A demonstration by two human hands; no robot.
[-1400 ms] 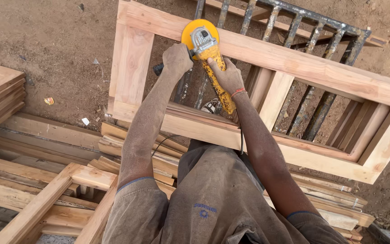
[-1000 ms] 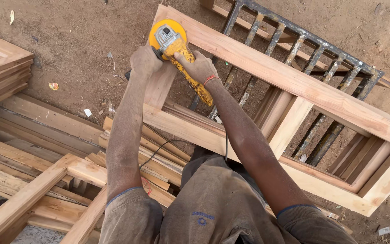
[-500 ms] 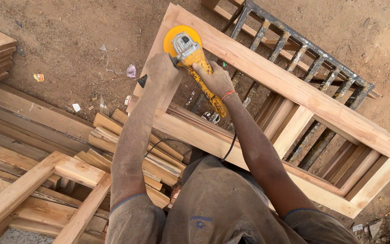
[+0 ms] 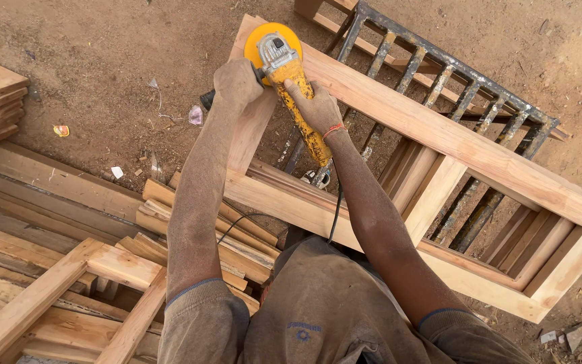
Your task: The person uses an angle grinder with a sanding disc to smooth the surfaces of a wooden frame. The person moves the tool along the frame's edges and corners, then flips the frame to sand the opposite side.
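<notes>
Left hand (image 4: 237,82): clamped on the grinder's black side handle.
Right hand (image 4: 316,108): wrapped around the yellow angle grinder (image 4: 284,67) body.
Grinder: disc on the wooden frame (image 4: 439,141) corner, beyond both hands.
Metal grille (image 4: 453,87): behind frame.
Timber stack (image 4: 69,222): left of left forearm.

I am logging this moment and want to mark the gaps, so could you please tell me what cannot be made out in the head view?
- Disc of the yellow angle grinder: hidden beneath its guard.
- Side handle in the left hand: mostly covered by the fingers.
- Grinder body under the right hand: partly covered.
- Wooden frame: near rail partly hidden by the person's arms and body.
- Metal grille: lower part hidden behind the frame.
- Stacked planks: cut off by the left and bottom edges.
</notes>
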